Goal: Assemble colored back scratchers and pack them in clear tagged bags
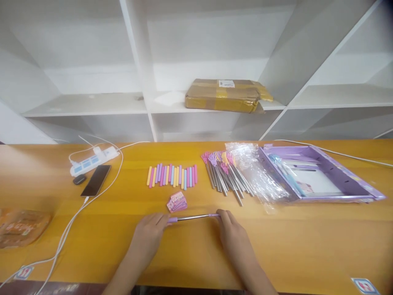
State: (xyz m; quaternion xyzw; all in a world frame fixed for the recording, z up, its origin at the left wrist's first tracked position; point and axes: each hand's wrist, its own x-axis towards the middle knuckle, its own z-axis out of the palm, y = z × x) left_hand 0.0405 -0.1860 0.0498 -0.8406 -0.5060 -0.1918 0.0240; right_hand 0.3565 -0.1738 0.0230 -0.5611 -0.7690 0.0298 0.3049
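Stretched level between my hands, just above the table, is a telescopic back scratcher (193, 217) with a metal rod. My left hand (152, 229) grips its purple handle end. At the other end my right hand (230, 229) is closed around the purple head, which its fingers mostly hide. Beyond them lies a small pile of pink printed cards (177, 201). Further back is a row of pink, purple, yellow and blue handle tubes (172, 176). To the right of the row, several metal rods with coloured hand-shaped heads (225, 174) lie in a heap.
Clear plastic bags (258, 172) lie against a purple open box (350, 166) at right. A phone (96, 180), a power strip (93, 161) and white cables (69, 223) are at left, near an orange packet (23, 227). A taped carton (222, 96) sits on the white shelf (101, 102).
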